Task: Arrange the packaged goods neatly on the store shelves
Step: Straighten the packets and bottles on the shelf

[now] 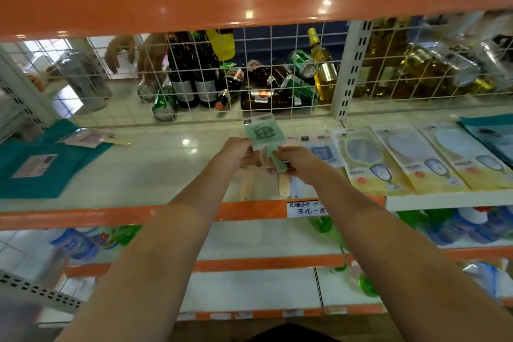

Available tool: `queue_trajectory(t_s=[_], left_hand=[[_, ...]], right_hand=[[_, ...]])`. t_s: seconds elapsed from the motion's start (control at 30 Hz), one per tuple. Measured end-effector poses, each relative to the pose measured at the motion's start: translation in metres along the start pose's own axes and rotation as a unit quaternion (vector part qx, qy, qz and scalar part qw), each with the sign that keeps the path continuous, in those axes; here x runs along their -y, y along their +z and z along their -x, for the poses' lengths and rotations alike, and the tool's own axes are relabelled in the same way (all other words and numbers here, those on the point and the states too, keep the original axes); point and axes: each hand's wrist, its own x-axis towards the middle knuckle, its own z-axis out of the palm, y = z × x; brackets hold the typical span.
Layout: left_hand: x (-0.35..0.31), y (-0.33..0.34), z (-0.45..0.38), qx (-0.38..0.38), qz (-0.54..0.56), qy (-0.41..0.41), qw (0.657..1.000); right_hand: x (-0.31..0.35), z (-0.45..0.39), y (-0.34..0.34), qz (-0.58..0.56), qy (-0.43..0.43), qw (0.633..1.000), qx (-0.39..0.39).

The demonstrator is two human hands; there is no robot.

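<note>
Nearest, two bare forearms reach over the orange-edged white shelf (166, 164). The left hand (238, 151) and right hand (298, 161) meet above it, their fingers clamped on a green flat paddle-shaped item in a clear plastic packet (262, 134), the right one pinching its green handle, the left gripping the packet's lower edge. The packet is held tilted just above the shelf.

Beneath the hands lie pale wood-handled packets (247, 184); just right, a row of yellow-backed mirror packets (372, 164). Far behind, a white wire grid (249, 64) screens bottles.

This looks like the placing step: next, the packet should be lowered squarely beside its like, handle toward the shelf's front.
</note>
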Motion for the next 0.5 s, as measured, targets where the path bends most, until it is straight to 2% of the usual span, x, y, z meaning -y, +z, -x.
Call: queue_trajectory(t_s=[0.23, 0.5], left_hand=[[-0.002, -0.014, -0.003, -0.038, 0.02, 0.007, 0.999], [0.021, -0.035, -0.016, -0.101, -0.091, 0.014, 0.991]], right_hand=[[0.018, -0.002, -0.009, 0.048, -0.017, 0.997, -0.053], [0.009, 0.0, -0.015, 0.098, -0.025, 0.991, -0.089]])
